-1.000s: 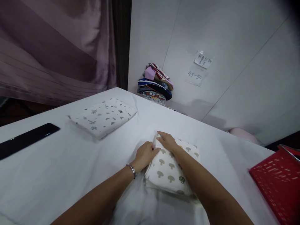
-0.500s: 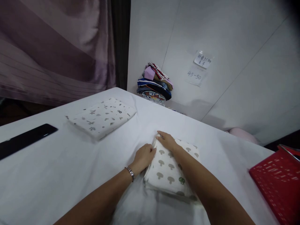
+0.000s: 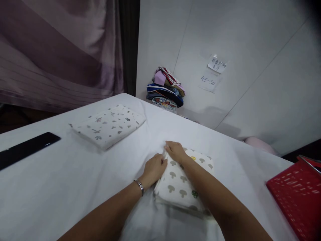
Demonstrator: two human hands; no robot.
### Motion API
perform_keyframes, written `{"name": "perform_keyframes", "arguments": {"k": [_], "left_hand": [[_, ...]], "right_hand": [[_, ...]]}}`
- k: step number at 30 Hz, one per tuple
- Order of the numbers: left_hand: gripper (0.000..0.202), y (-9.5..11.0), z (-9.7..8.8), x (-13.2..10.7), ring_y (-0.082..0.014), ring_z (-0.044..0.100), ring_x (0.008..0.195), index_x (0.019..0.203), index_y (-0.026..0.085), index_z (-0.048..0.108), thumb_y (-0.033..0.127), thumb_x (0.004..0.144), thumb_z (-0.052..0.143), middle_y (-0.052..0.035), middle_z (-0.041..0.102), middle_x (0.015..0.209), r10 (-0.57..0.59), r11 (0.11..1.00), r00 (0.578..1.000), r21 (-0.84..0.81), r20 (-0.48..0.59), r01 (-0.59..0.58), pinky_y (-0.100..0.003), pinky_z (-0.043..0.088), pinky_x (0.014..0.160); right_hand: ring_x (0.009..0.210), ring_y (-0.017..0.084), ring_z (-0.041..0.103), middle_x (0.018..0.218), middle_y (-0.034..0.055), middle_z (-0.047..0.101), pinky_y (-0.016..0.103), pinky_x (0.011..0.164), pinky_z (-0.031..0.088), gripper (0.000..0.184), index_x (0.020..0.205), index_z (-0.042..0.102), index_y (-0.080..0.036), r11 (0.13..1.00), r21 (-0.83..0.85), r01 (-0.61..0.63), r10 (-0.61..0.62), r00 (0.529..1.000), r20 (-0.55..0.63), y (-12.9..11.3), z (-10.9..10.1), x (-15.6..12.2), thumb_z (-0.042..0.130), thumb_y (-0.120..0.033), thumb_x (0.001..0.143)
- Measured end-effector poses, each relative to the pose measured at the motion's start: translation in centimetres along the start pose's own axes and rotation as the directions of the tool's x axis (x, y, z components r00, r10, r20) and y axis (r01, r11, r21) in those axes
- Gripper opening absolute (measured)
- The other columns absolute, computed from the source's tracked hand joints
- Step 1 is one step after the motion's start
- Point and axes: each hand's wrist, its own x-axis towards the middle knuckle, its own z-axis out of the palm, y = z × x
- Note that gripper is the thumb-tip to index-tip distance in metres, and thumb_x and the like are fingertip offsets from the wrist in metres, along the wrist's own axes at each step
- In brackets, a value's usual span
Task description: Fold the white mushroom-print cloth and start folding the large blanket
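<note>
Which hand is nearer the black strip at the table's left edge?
Left. The left hand touches the left edge of the mushroom-print cloth, on the side facing the black strip; the right hand lies on top of that cloth, farther from it.

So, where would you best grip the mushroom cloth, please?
Take the cloth by its long side edges, coming from left and right, fingers underneath: it lies flat as a thick fold, so a corner pinch would likely unfold it.

Both forearms bare to the frame edge. L hand (image 3: 153, 167) has a thin silver link bracelet (image 3: 139, 186) at the wrist. R hand (image 3: 175, 151) & wrist bare.
</note>
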Motion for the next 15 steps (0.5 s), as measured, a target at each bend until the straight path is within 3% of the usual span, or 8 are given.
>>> {"name": "perform_keyframes", "arguments": {"k": [8,12,15], "left_hand": [[0.022,-0.1,0.0,-0.2,-0.0153,0.055,0.068,0.074,0.02,0.05,0.035,0.087,0.04,-0.0016,0.061,0.078,-0.001,1.0,1.0,0.022,-0.005,0.001,-0.028,0.031,0.058],[0.023,-0.1,0.0,-0.3,-0.0157,0.056,0.069,0.075,0.02,0.05,0.035,0.088,0.038,-0.0023,0.062,0.079,0.014,1.0,1.0,0.024,-0.001,-0.014,-0.028,0.031,0.058],[0.023,0.0,-0.1,-0.3,-0.0162,0.057,0.071,0.078,0.019,0.051,0.033,0.089,0.036,-0.0034,0.063,0.082,0.037,0.999,0.999,0.015,0.004,-0.037,-0.028,0.032,0.06]], "right_hand": [[0.129,0.021,0.036,0.138,0.0075,0.046,0.043,0.107,0.022,0.046,0.134,0.043,-0.02,0.998,-0.048,-0.034,0.038,0.996,0.081,-0.7,-0.2,0.0,0.031,-0.039,0.094],[0.137,0.025,0.02,0.147,0.0098,0.03,0.049,0.108,0.015,0.052,0.14,0.033,-0.015,0.993,-0.052,-0.11,0.111,0.993,0.027,-1.6,-0.1,-1.1,0.03,-0.039,0.094],[0.138,0.025,0.017,0.148,0.012,0.027,0.048,0.109,0.012,0.057,0.141,0.029,-0.013,0.994,-0.058,-0.088,0.089,0.996,0.015,-2.4,0.6,-1.8,0.03,-0.045,0.094]]}}
